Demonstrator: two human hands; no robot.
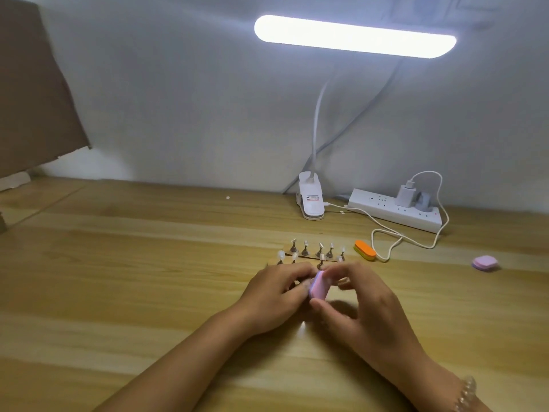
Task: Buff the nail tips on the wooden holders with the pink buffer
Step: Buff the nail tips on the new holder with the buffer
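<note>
The left hand (276,292) lay with its back to the viewer and its fingers curled in toward the pink buffer (318,285); whatever those fingertips gripped was hidden behind the knuckles and the block, so it could not be told whether they held anything. The right hand (365,304) pinched the pink buffer, thumb at its near end and fingers bent over its far end, holding it up on edge between the two hands, just in front of the wooden holders (313,254). The near holder was largely covered by both hands, and only the far one showed its full row of small metal stands. The nail tips (280,256) on those stands were pale, small and blurred, so their shape and finish could not be read. Both forearms were cut off by the lower edge, as was a bead bracelet (468,394) on the right wrist. The work surface was a light wooden table (118,263) with long plank grain. On it, right of the holders, lay an orange buffer (364,250), and farther right a second pink block (485,262). At the back stood the clip base (310,197) of a lamp whose lit bar (355,36) glared overhead, beside a white power strip (392,211) with a charger (405,195) and a looping white cable (386,233). A plain pale wall (178,99) closed the scene, with brown cardboard (32,93) at the left edge.
</note>
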